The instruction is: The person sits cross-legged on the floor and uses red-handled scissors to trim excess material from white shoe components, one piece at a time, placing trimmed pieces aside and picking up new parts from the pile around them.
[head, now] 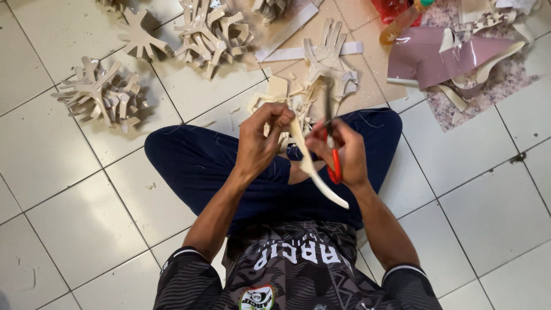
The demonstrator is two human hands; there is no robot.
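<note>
Cream strip (310, 166) pinched between left hand (259, 138) fingers.

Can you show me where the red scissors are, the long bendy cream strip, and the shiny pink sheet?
red scissors (333, 166): head view, on the red handle in the right hand.
cream strip (313, 172): head view, on its middle, below the left hand.
pink sheet (425, 57): head view, on its flat glossy part, on the floor.

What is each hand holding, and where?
Left hand pinches the cream strip near its top end. Right hand holds red-handled scissors by the handle loops.
</note>
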